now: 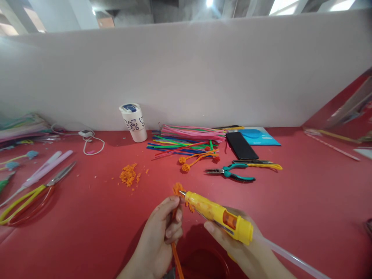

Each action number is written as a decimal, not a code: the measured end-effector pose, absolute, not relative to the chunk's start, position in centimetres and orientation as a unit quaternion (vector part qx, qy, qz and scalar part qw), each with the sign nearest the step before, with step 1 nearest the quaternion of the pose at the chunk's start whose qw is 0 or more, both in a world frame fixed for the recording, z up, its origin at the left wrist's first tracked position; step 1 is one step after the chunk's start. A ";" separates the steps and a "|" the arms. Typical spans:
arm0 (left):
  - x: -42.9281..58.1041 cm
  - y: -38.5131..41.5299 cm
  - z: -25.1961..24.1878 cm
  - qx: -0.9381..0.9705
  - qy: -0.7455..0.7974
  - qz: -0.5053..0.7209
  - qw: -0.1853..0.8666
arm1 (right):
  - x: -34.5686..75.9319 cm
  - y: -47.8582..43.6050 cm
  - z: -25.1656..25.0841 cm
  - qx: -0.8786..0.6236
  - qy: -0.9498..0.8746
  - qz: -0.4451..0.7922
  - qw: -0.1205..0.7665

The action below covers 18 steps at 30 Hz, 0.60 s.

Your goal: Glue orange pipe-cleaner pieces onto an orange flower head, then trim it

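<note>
The left hand (158, 228) pinches an orange stem (177, 260), thumb and fingers closed on it, its orange tuft (177, 187) just beyond the fingertips. The right hand (226, 239) curls round a yellow glue gun (207, 206) (a glue stick (292, 254) trails from its back), its nozzle (182, 192) at the tuft, left of those fingers. Orange scraps (128, 175) lie beyond the left fingers, pliers (229, 172) beyond the right.

Red table (308, 201): scissors (50, 183), white cup (134, 123), phone (241, 145), pliers (226, 171).

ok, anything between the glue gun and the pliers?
No: in the head view, the stretch between the yellow glue gun and the teal-handled pliers shows only bare red tabletop.
</note>
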<state>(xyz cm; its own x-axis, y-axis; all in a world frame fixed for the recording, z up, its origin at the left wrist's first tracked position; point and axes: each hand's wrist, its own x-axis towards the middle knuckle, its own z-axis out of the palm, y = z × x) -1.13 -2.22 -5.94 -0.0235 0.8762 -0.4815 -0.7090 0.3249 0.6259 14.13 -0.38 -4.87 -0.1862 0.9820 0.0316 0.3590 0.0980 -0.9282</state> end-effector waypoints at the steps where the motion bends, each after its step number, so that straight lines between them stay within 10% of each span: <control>1: -1.2 -2.2 -6.0 0.098 0.428 0.573 0.692 | 14.1 -0.4 -4.7 -0.518 -0.642 0.433 0.363; 18: -1.2 -2.2 -5.9 0.092 0.431 0.575 0.689 | 14.5 -0.4 -5.7 -0.461 -0.644 0.450 0.413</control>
<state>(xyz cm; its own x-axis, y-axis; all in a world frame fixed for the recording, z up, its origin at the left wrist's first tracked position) -1.20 -2.20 -5.95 -0.0331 0.8720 -0.4885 -0.7130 0.3219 0.6229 14.50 -0.40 -5.68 -0.2354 0.9648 0.1174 0.2223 0.1711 -0.9598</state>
